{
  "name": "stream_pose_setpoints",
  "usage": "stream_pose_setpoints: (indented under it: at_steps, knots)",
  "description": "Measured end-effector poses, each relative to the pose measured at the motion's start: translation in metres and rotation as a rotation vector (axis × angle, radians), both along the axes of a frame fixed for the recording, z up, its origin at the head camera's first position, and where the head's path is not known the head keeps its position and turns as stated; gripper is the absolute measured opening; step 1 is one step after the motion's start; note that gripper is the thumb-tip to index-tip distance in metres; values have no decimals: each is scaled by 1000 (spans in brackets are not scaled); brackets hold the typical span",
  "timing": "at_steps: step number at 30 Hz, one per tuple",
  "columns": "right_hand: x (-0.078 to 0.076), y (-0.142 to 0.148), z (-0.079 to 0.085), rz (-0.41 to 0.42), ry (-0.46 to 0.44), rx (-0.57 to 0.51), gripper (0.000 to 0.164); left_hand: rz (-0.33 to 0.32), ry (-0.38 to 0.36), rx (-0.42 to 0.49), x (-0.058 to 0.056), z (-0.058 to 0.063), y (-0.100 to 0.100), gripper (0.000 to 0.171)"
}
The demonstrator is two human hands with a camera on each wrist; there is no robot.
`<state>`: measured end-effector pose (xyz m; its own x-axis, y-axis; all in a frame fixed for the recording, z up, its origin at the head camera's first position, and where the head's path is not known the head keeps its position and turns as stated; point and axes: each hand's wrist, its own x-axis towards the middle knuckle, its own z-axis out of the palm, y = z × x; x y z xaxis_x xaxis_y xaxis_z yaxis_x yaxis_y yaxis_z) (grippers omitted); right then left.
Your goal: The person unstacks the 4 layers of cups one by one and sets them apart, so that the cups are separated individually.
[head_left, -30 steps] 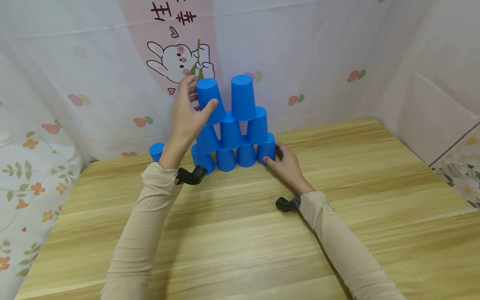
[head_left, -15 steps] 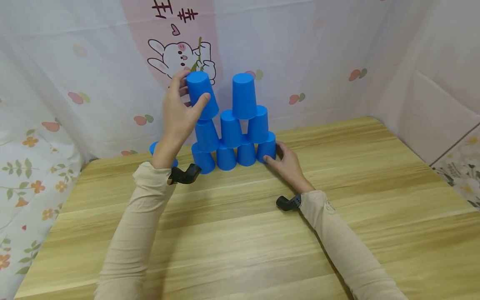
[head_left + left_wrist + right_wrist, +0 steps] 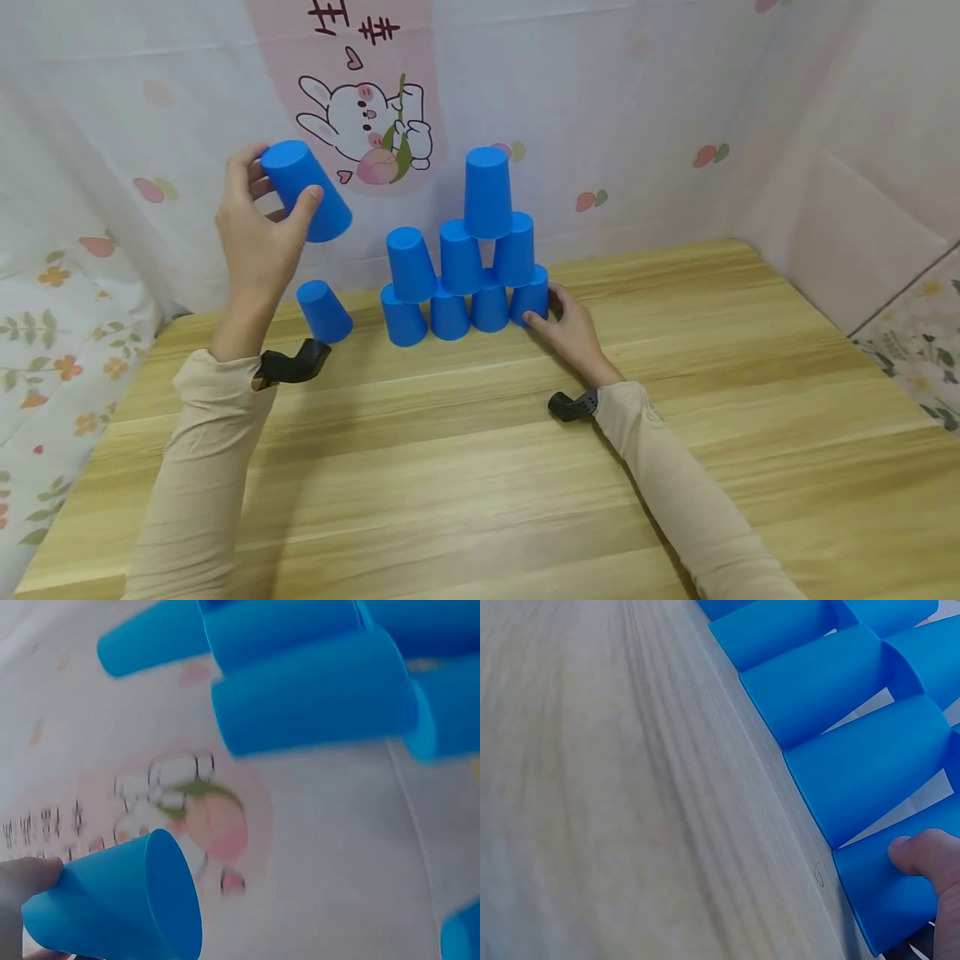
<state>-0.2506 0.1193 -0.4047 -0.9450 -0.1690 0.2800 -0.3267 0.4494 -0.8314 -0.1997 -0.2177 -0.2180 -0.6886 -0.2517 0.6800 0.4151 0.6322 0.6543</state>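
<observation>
My left hand [image 3: 258, 233] grips an upside-down blue cup [image 3: 307, 192] in the air, left of the stack. This cup leans, and its open rim shows in the left wrist view, where the thumb and cup [image 3: 112, 900] are at the lower left. The stack has several cups in its bottom row, three in the middle row and one top cup [image 3: 487, 193] over the right side. My right hand [image 3: 573, 333] holds the rightmost bottom cup [image 3: 530, 296] on the table. In the right wrist view its thumb lies on that cup [image 3: 877, 885]; most other fingers are hidden.
A single upside-down blue cup [image 3: 325, 312] stands on the wooden table [image 3: 465, 467], left of the stack and apart from it. A printed cloth [image 3: 637, 108] hangs behind the table's back edge.
My left hand has lifted its cup off the left side of the stack and carried it left, tilting it further. The lone cup behind the forearm is now uncovered. My right hand stays put.
</observation>
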Motion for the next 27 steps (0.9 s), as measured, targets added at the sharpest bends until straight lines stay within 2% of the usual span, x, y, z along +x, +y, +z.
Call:
stream_pose_setpoints:
  at_steps: [6,15,19,22,27]
  knots:
    - [1,2,1,-2,-9,13,61,88,-22,-9,11,-6,-30,54]
    - [2,-2,2,0,-13,-2,62,167,-135,-99,27,-29,-75,56]
    - [2,-2,2,-12,-11,2,63,205,-158,-89,30,-40,-89,56]
    - [3,-2,2,-10,-3,1,62,204,-206,-69,32,-48,-95,57]
    - [3,-3,1,-3,3,4,60,163,-314,-10,35,-60,-101,61]
